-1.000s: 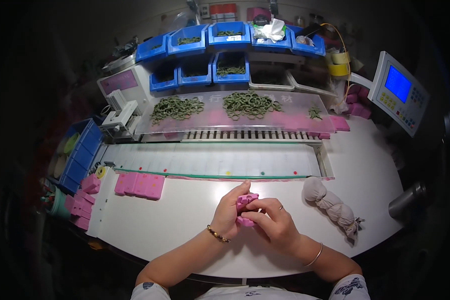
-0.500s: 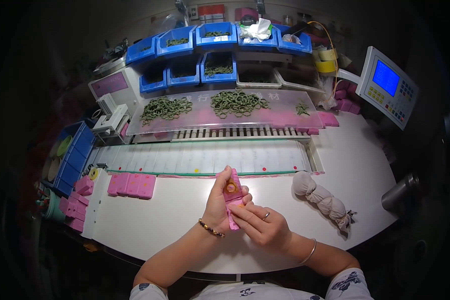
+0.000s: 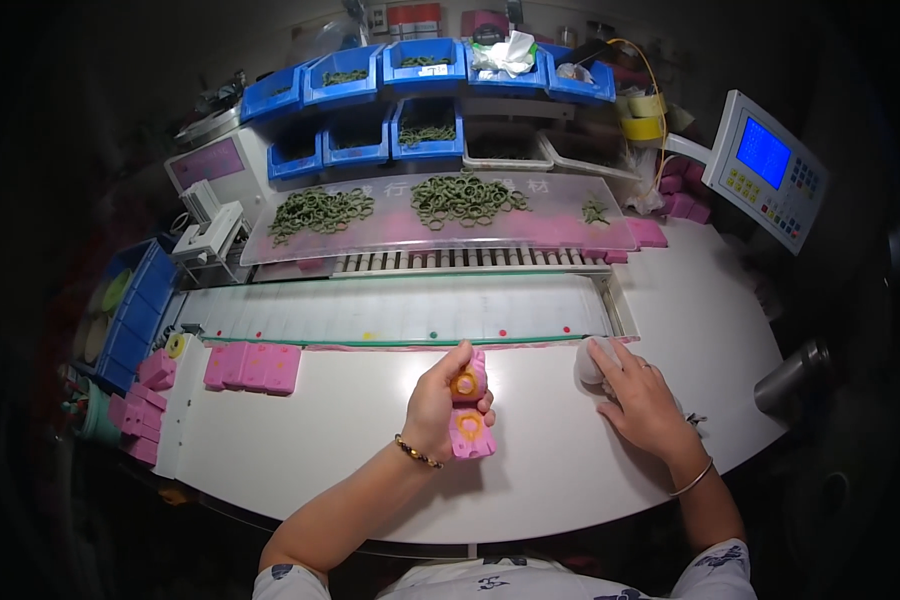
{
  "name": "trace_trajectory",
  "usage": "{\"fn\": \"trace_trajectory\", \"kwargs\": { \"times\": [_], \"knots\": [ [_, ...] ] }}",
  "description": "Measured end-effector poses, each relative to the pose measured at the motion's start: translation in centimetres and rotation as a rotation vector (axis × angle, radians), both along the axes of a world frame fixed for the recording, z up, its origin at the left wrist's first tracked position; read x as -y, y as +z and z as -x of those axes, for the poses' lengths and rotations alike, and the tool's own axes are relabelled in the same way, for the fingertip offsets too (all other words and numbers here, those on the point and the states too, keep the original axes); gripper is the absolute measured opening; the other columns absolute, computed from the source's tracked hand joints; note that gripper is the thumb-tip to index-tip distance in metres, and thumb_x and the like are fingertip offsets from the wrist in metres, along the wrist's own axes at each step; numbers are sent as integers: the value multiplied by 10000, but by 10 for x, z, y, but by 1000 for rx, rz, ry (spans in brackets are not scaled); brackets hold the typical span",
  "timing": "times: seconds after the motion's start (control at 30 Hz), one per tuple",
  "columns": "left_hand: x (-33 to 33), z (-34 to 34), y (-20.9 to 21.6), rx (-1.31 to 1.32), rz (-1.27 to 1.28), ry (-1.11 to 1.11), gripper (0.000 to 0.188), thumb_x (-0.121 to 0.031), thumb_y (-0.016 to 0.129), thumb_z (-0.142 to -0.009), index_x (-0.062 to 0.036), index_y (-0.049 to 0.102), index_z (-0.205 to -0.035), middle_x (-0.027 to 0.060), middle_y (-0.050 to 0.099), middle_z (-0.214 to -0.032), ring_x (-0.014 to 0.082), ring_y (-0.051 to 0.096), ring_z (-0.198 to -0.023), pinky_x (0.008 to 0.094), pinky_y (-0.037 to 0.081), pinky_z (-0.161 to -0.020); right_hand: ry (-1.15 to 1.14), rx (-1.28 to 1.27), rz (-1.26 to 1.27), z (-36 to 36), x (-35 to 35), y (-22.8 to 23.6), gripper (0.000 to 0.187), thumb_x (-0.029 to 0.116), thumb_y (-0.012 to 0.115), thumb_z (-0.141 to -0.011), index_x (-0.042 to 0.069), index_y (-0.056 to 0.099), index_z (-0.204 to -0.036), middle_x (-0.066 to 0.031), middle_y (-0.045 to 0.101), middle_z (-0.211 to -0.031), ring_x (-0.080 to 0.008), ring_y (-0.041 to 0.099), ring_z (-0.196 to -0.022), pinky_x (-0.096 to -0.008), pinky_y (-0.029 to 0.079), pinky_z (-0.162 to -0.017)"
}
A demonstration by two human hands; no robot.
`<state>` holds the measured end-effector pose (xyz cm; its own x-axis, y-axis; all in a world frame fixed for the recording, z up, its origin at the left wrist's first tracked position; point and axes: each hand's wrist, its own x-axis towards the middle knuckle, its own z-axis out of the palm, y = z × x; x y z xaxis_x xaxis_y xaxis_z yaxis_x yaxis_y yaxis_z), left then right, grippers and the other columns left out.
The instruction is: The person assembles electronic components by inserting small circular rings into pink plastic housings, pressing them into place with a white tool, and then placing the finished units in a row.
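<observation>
Evidently the pink mould (image 3: 473,410) is open at this point: its two halves lie one above the other in the left hand (image 3: 432,405), which is wrapped around them with the thumb along the side. The upper half (image 3: 476,369) and the lower half (image 3: 472,442) each show a yellow-orange ring mark on the inner face; whether those recesses hold anything is too small to tell. So the opening looks done, while the halves are not yet brought together.

Well apart from it, the right hand (image 3: 648,400) lies over the pale cloth bag (image 3: 590,366), fingers extended and thumb spread away from them, covering much of it. The bag rests on the white bench (image 3: 355,440) and does not look lifted.

Toward the left edge, a row of pink blocks (image 3: 253,368) stands side by side, seemingly closed, so these may be finished or waiting; the view does not settle which. Beyond the long white strip, two heaps of green rings, the left heap (image 3: 320,213) and the middle heap (image 3: 465,198), sit on the clear shelf (image 3: 560,237), with a small cluster (image 3: 595,210) farther right.
</observation>
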<state>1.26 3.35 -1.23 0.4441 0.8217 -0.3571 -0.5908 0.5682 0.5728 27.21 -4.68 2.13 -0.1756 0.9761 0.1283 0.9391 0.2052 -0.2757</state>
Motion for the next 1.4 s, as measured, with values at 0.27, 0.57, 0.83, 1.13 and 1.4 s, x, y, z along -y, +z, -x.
{"fn": "trace_trajectory", "kwargs": {
  "times": [0.27,0.57,0.83,1.13,1.4],
  "knots": [
    [3,-1,2,-105,-29,-35,412,-500,557,-936,-133,520,-754,24,519,-624,166,532,-514,324,497,-461,147,-154,34,-8,-8,-7,869,39,739,-727,104,344,-1498,-250,491,-1381,-414,530,-1159,-425,399,-1031],
    [9,-3,-3,-35,79,-39,288,-309,452,-937,-44,460,-823,92,482,-674,217,547,-594,369,492,-480,170,-275,121,2,-2,1,804,19,712,-713,24,396,-1453,-221,530,-1344,-401,537,-1121,-423,411,-1009],
    [16,-8,-10,-172,-4,65,300,-338,384,-982,-66,500,-932,132,576,-784,253,558,-561,376,511,-521,77,5,-890,61,7,61,664,-91,663,-723,-19,519,-1367,-238,581,-1311,-351,640,-951,-432,488,-847],
    [34,-5,-1,-271,-250,-7,240,-285,353,-1006,-89,420,-1128,116,548,-861,201,604,-678,382,526,-502,441,94,-518,67,5,31,594,98,604,-753,114,580,-1346,-170,615,-1293,-190,640,-836,-318,448,-749],
    [24,-2,13,-214,-78,98,264,-314,347,-1015,-78,437,-1091,106,531,-898,206,579,-756,373,527,-610,336,55,-720,88,16,45,479,79,642,-791,98,652,-1270,-247,620,-1259,-228,659,-865,-314,456,-748]
  ]
}}
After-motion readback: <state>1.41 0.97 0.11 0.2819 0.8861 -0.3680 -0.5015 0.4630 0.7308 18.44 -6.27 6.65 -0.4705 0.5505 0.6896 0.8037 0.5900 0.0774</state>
